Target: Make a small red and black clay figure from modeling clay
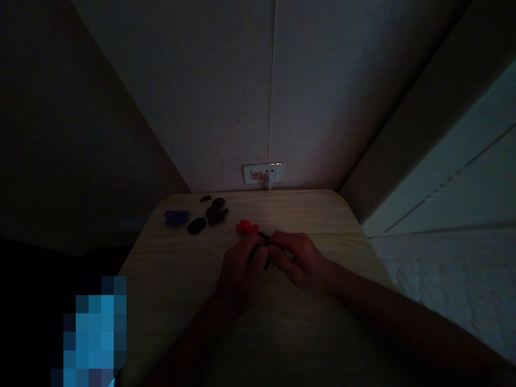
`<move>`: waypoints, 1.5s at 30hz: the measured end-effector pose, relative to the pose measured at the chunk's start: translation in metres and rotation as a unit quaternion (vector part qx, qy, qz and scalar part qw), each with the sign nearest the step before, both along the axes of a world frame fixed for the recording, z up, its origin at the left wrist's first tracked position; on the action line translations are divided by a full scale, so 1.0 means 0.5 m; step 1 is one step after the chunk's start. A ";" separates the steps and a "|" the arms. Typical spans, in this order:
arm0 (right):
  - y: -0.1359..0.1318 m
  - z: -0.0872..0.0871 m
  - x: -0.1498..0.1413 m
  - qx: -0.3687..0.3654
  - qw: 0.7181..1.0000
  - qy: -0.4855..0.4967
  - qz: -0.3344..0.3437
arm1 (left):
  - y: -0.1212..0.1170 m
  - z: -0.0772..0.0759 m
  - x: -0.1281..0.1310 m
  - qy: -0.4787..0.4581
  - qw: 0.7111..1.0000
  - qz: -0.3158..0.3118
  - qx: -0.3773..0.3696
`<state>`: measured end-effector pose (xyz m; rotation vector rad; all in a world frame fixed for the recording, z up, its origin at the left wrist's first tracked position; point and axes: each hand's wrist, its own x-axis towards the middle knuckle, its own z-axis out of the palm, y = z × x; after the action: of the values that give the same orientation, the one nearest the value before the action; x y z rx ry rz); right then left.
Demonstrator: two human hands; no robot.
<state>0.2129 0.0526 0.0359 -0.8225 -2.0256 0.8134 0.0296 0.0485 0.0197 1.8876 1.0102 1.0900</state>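
Note:
Over the middle of the wooden table, my left hand (241, 264) and my right hand (303, 261) meet with their fingertips pinched around a small dark, soft-looking piece (267, 262). Its ends stick out above and below the fingers; the rest is hidden, and the dim light does not show what it is. A bright red lump (246, 227) with an uneven outline lies just beyond my left fingertips. Whether my left hand touches it I cannot tell.
Left on the light wood table (306, 209) lie a purple-blue lump (176, 217), a flat dark oval piece (196, 226), a dark lumpy piece (216, 215) and smaller dark bits (205, 198). Behind is a wall socket (246, 174) with a plug (268, 179).

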 end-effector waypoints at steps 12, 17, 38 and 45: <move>-0.007 -0.014 -0.004 -0.012 1.000 0.017 -0.020 | 0.003 0.009 0.003 0.085 0.988 0.024 0.130; -0.010 -0.014 -0.008 0.005 1.000 0.019 -0.020 | 0.005 0.011 0.004 0.034 0.997 0.008 0.063; -0.013 -0.008 -0.014 0.027 0.997 0.065 -0.028 | 0.002 -0.005 0.036 -0.157 0.982 0.075 -0.078; -0.008 -0.006 -0.010 0.073 0.997 0.009 -0.035 | -0.001 0.001 0.010 -0.084 0.994 0.064 -0.021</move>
<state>0.2078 0.0487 0.0332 -0.7948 -2.0018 0.6240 0.0344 0.0477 0.0203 1.6857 1.0595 1.2695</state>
